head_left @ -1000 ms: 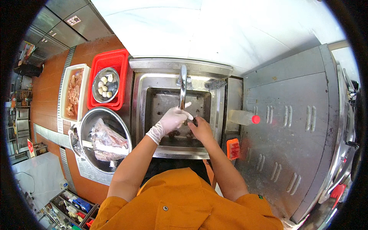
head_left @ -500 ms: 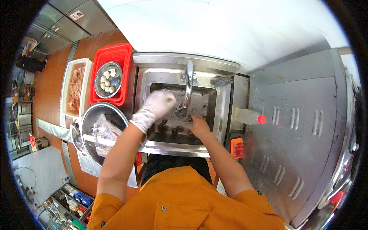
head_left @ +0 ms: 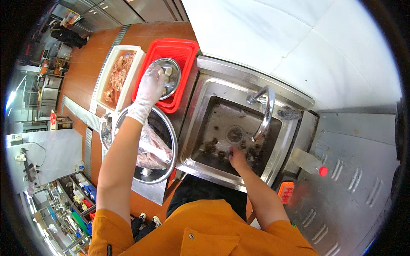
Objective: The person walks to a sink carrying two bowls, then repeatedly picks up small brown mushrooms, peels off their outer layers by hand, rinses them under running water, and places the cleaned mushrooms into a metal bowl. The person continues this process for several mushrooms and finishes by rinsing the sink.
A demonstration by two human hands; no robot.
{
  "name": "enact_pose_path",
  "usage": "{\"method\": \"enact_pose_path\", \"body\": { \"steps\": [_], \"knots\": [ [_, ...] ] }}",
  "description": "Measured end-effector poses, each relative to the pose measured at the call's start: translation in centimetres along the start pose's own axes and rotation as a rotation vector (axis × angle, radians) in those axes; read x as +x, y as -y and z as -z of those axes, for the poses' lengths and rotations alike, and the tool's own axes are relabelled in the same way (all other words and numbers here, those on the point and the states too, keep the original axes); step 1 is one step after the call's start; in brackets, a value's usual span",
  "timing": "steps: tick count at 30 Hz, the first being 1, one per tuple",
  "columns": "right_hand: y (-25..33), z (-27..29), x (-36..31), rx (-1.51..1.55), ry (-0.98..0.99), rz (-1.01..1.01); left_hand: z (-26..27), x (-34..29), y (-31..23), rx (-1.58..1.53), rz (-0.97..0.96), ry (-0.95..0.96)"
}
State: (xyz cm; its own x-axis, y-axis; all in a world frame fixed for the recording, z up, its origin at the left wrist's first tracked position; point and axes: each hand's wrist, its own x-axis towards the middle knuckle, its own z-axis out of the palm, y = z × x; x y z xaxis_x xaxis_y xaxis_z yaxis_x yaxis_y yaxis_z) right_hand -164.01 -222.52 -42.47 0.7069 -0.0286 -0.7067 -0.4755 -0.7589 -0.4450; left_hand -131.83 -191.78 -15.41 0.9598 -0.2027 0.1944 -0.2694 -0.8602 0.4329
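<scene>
My left hand (head_left: 150, 88), in a white glove, reaches over a small steel bowl (head_left: 175, 86) holding several pale, roundish pieces (head_left: 168, 71). Its fingers look curled by those pieces, and whatever they may hold is hidden. The bowl rests in a red plastic basket (head_left: 184, 50). Down in the steel sink (head_left: 200, 91), my bare right hand (head_left: 237, 158) has its fingers closed, and I cannot make out what is in them. Around it, several dark round lumps (head_left: 209, 147) lie on the wet sink bottom near the drain (head_left: 235, 134).
A curved faucet (head_left: 270, 112) arches over the sink. To the left stand a white tub (head_left: 105, 94) of pinkish meat and a large steel bowl (head_left: 174, 138) with pale meat. A red-capped bottle (head_left: 308, 161), an orange brush (head_left: 286, 191) and a scouring pad (head_left: 289, 114) lie rightward.
My left hand has moved from above the sink leftward to the small bowl. My right hand stays in the sink, its fingers now curled in. The whole view has turned toward the left.
</scene>
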Motion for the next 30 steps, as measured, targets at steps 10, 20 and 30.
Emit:
{"method": "enact_pose_path", "body": {
  "steps": [10, 20, 30],
  "knots": [
    [5.3, 15.1, -6.2, 1.327, 0.106, 0.156, -5.5, -15.1, -14.5, -0.492, 0.14, 0.129],
    [1.1, -2.7, 2.7, -0.158, -0.01, 0.387, -8.1, -21.2, -13.4, -0.407, 0.166, 0.222],
    [4.7, 8.4, -0.6, 1.164, -0.016, 0.196, -8.7, -24.6, -12.0, -0.483, 0.295, 0.366]
  ]
}}
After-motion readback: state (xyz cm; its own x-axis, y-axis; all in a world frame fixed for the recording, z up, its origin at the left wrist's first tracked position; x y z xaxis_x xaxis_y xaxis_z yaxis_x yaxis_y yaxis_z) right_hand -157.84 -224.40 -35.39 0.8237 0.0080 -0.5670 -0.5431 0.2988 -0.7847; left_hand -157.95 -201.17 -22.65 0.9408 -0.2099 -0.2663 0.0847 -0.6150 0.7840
